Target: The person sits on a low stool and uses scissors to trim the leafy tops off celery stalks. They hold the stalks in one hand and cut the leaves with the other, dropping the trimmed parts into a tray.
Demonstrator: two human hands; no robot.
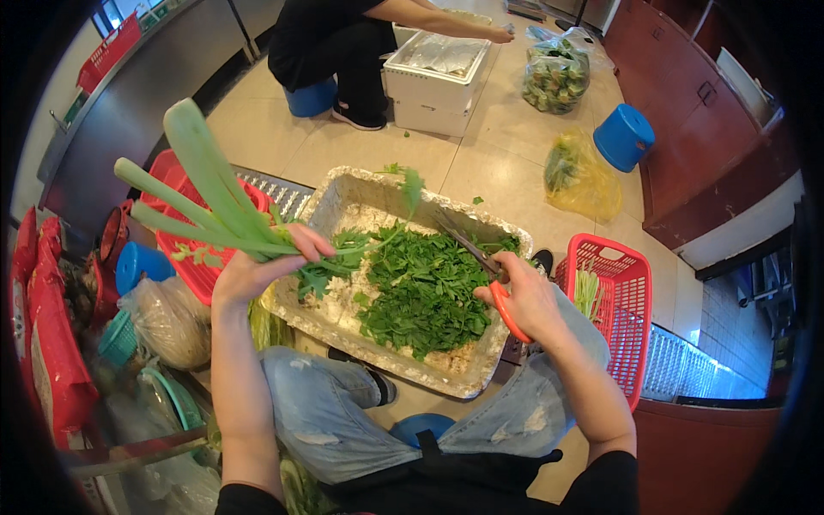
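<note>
My left hand [273, 267] is closed around a bunch of celery [222, 187], its thick pale stalks pointing up and left, its leafy ends reaching right over a worn foam box [309, 331]. Cut green leaves [425, 290] lie heaped in that box, between my knees. My right hand [524, 296] holds scissors with orange handles [508, 312]; their dark blades point up and left above the box's right part and look parted a little. To the right, a red plastic basket [627, 309] holds cut pale green stalks [587, 293].
A person [328, 45] sits on a blue stool [311, 98] beside a white foam box [431, 96]. Bagged greens [557, 77], a yellow plastic bag [579, 183] and a blue stool [623, 137] are on the floor at right. Red baskets [193, 257] and full bags stand at left.
</note>
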